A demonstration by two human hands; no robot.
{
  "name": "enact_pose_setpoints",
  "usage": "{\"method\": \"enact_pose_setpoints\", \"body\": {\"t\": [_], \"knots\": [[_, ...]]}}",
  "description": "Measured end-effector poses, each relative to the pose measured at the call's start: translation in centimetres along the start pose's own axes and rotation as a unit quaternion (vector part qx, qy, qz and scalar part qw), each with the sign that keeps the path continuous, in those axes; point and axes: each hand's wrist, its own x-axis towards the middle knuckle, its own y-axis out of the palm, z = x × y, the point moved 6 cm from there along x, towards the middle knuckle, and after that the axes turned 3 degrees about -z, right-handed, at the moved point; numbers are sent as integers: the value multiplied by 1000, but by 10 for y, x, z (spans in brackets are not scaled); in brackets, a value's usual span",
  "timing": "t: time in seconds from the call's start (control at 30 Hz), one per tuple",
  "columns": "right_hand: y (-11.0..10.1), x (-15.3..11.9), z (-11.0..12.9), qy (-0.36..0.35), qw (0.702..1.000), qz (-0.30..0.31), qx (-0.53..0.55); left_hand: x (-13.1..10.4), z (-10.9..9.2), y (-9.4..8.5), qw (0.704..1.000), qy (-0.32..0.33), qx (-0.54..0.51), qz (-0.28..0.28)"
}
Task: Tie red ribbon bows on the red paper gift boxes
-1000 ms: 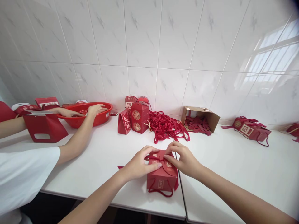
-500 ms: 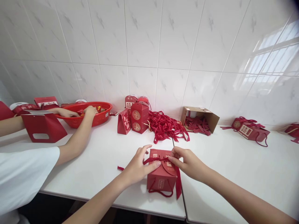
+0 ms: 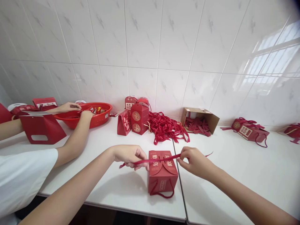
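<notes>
A red gift box (image 3: 162, 179) with gold lettering stands near the table's front edge, a cord handle hanging on its near face. Across its top a dark red ribbon (image 3: 155, 160) runs through the slots of the flaps and is stretched out to both sides. My left hand (image 3: 136, 156) is closed on the ribbon at the box's left, its fingertips beside the box. On the right, my right hand (image 3: 189, 158) pinches the other side of the ribbon, and a loose end sticks out behind the hand.
A co-worker's hands (image 3: 67, 107) are at a red plastic basket (image 3: 99, 121) of wrapped sweets. An open red box (image 3: 42, 129) stands before it. Behind my box are upright boxes (image 3: 140, 117), a ribbon pile (image 3: 166, 128) and a carton (image 3: 213, 120) of ribbons. A tied box (image 3: 250, 130) lies right.
My hands have moved apart, drawing the ribbon taut across the box top. My left hand has left the box's flap. The co-worker's far hand has risen from the basket.
</notes>
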Motion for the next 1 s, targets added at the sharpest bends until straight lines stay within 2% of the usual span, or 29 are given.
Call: {"method": "enact_pose_setpoints", "body": {"t": [0.03, 0.1, 0.2, 0.3, 0.33, 0.4, 0.5, 0.63, 0.8, 1.0], "knots": [[-3, 3, -1, 15, 999, -44, -14, 0, -7, 2, 1000, 19, -18, 2], [-7, 8, 3, 11, 992, -125, -3, 2, -21, 8, 996, 56, -57, -34], [-7, 14, 20, -44, 980, -179, 75, 5, -34, 15, 977, 116, -66, -168], [3, 20, 32, -29, 973, -138, 181, 3, -41, 20, 929, 180, 19, -323], [8, 22, 35, -11, 969, -114, 217, 2, -41, 23, 913, 192, 55, -357], [18, 24, 40, 24, 959, -72, 274, 2, -41, 29, 891, 204, 117, -389], [27, 25, 43, 72, 945, -41, 317, 4, -38, 36, 871, 206, 176, -409], [31, 26, 40, 114, 930, 14, 348, 3, -35, 40, 864, 238, 184, -404], [32, 31, 33, 107, 934, 76, 334, 5, -31, 37, 877, 275, 170, -356], [25, 35, 39, 62, 959, 98, 259, 9, -35, 25, 889, 302, 112, -326]]}}
